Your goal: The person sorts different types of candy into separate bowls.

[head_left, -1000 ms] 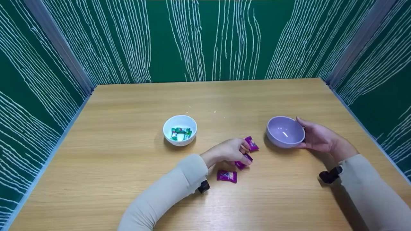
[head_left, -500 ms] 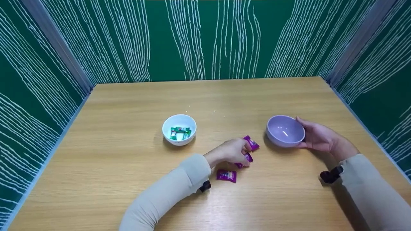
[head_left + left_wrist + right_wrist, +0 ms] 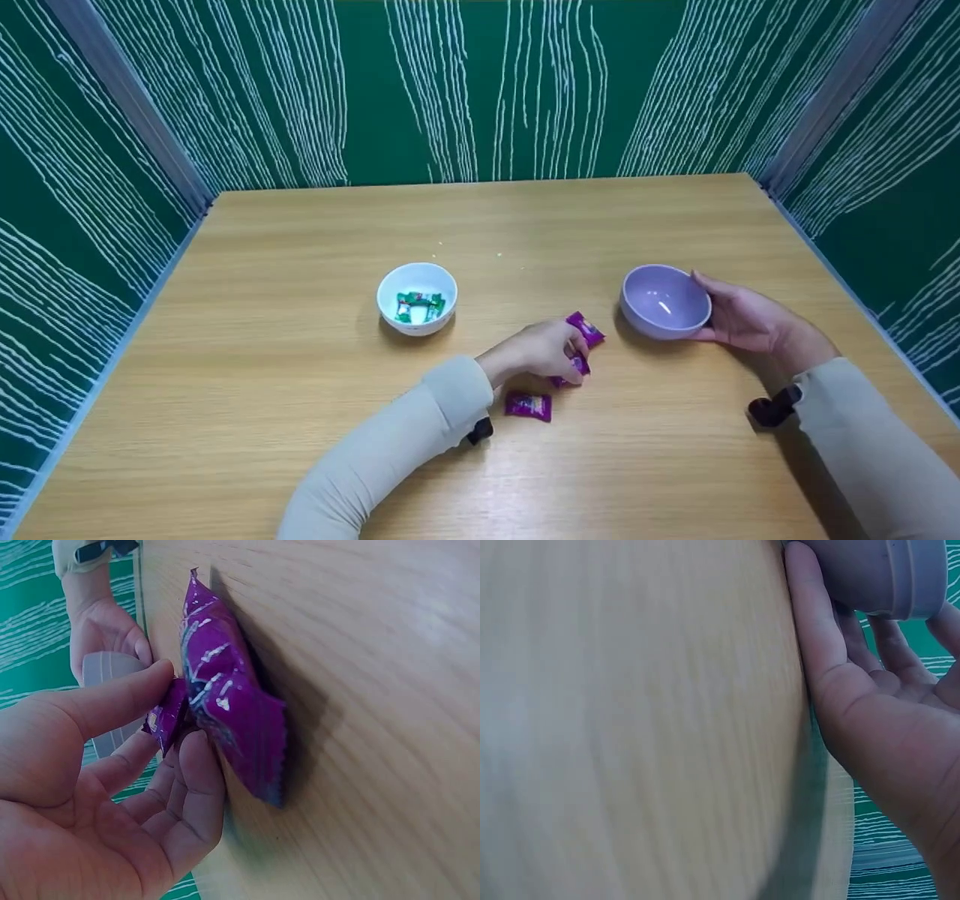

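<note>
Three purple-wrapped candies lie on the table in the head view. My left hand (image 3: pixel 541 351) pinches the middle candy (image 3: pixel 580 365) between thumb and fingers, which partly cover it. Just past the fingertips is the far candy (image 3: pixel 588 329), and closer to me lies the near candy (image 3: pixel 529 406). In the left wrist view the pinched candy (image 3: pixel 166 718) shows behind a large candy (image 3: pixel 225 690). My right hand (image 3: pixel 746 315) holds the side of a lilac bowl (image 3: pixel 664 300), thumb by the rim. Nothing is visible inside that bowl. The right wrist view catches the bowl's underside (image 3: pixel 862 574).
A white bowl (image 3: pixel 417 277) with several green-wrapped candies (image 3: pixel 420 306) stands to the left on the wooden table (image 3: pixel 262 360). Tiny light specks dot the table behind it. Green walls with white streaks (image 3: pixel 547 90) border the back and sides.
The head view has shifted slightly. Left fingers have settled a little closer round the middle candy. My right hand and the lilac bowl have stayed put.
</note>
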`<state>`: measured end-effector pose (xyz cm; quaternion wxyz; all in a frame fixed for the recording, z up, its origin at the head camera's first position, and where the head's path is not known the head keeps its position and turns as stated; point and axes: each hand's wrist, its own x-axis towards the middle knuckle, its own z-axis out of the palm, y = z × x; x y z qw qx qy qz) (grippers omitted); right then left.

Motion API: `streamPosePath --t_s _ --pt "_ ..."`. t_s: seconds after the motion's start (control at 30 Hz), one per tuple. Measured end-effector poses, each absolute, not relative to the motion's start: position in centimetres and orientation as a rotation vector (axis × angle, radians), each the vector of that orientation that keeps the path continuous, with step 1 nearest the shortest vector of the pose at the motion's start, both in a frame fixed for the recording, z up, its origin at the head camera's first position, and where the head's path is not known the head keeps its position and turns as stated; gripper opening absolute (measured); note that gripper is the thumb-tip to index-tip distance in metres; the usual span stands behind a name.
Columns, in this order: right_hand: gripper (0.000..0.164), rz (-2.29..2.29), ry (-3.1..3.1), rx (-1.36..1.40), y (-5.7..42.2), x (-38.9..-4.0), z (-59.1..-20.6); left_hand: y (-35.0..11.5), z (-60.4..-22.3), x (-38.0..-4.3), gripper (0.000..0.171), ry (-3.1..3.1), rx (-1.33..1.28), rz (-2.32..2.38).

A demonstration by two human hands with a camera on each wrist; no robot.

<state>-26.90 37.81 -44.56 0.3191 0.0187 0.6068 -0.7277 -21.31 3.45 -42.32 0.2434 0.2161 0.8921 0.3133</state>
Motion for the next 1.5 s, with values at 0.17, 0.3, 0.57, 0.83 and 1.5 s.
streamPosePath --t_s 0.17,0.3,0.57,0.83,1.5 --pt "0.054 -1.921 1.622 0.062 37.8 -26.7 -44.4 3.4 -41.9 -21.3 0.023 2.421 0.564 0.864" --pt "0.069 -1.871 1.678 0.07 37.6 -26.5 -43.9 3.4 -41.6 -21.3 0.023 2.407 0.569 0.862" --pt "0.067 -1.721 1.756 0.109 37.8 -26.0 -42.5 3.7 -41.5 -21.4 0.024 2.346 0.59 0.913" --pt "0.06 -1.719 1.688 0.092 38.2 -25.9 -42.7 4.3 -41.1 -21.6 0.023 2.222 0.53 1.064" --pt "0.052 -1.75 1.696 0.149 38.4 -25.7 -43.0 6.4 -39.7 -22.3 0.018 2.018 0.468 1.267"
